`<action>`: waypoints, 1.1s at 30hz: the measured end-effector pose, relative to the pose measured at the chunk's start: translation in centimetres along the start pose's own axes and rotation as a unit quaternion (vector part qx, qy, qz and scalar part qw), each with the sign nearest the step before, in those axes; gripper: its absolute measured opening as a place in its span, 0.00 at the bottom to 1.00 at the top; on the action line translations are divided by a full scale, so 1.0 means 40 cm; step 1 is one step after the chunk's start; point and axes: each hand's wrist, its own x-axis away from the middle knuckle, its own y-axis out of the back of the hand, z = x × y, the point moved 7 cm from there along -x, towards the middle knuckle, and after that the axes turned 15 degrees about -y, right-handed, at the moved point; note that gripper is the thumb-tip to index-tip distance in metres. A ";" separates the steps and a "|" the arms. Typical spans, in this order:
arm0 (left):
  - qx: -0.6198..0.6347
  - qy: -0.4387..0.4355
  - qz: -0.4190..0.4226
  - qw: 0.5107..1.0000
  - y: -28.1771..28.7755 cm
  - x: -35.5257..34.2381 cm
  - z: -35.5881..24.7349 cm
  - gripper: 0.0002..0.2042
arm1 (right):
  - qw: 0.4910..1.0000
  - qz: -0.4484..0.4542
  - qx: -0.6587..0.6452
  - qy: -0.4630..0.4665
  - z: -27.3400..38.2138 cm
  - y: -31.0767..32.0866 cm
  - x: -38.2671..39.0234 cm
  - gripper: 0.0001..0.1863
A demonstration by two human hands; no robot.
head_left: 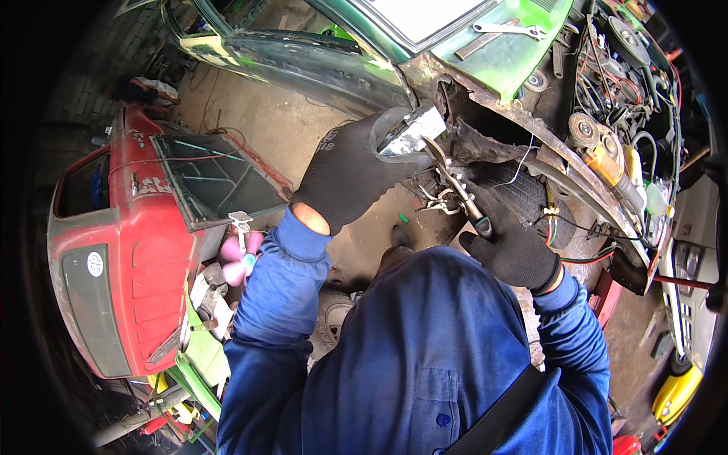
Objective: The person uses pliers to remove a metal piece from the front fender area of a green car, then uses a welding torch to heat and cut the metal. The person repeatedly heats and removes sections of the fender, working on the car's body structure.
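Note:
My gloved left hand (353,167) grips a small, bright silver metal sheet piece (412,130) near the rusty, torn body edge (523,125) of a green car. In my gloved right hand (508,246) is a plier-like metal tool (462,189), its upper end touching the piece. Branching metal clamp or lever parts (440,203) hang beside the tool; which tool they belong to I cannot tell. Below the torn edge a black tyre (523,193) is partly hidden by my right hand.
A wrench (508,29) lies on the green panel (538,53). An angle grinder (610,163) rests among hoses on the right. At left stand a red vehicle cab (144,303) and a pink fan (233,271). A white vehicle (682,258) is at far right.

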 end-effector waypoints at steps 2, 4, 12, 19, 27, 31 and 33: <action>-0.014 0.001 0.004 1.000 -0.001 0.004 -0.003 0.32 | 1.000 -0.004 0.007 0.009 0.001 -0.001 0.000 0.43; -0.034 -0.017 -0.009 0.999 0.002 0.006 -0.010 0.32 | 1.000 -0.006 0.010 0.014 0.002 -0.002 0.003 0.44; -0.062 -0.031 -0.004 0.998 0.002 0.010 -0.018 0.32 | 1.000 0.004 0.013 -0.001 -0.001 -0.008 0.005 0.47; -0.077 -0.003 -0.003 0.997 -0.002 0.015 -0.010 0.32 | 1.000 0.002 0.011 0.015 0.006 -0.008 0.011 0.46; -0.059 -0.018 0.002 0.998 -0.011 0.018 -0.018 0.30 | 0.997 -0.038 0.041 0.053 0.002 -0.008 0.012 0.43; -0.083 -0.024 -0.011 0.996 -0.011 0.021 -0.019 0.31 | 0.995 -0.052 0.067 0.052 -0.015 -0.011 0.016 0.41; -0.028 -0.033 -0.012 0.999 -0.017 0.020 -0.019 0.31 | 0.991 -0.078 0.053 0.094 -0.008 -0.006 0.018 0.41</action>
